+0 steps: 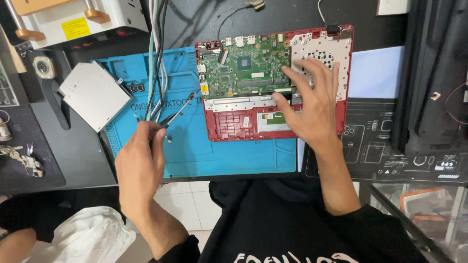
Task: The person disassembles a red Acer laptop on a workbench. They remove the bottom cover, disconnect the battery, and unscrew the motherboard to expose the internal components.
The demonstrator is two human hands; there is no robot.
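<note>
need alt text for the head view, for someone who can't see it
Seen from above, a person's right hand rests on an opened red laptop with its green board exposed, on a blue mat. The left hand holds tweezers over the mat, beside hanging cables and a silver drive.

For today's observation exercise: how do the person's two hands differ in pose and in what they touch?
The left hand is pinched around metal tweezers over the blue mat; the right hand holds no tool. The left hand's fingers are curled together; the right hand's are spread flat. The right hand rests on the red laptop base beside the green circuit board; the left stays off it. Both are bare.
</note>
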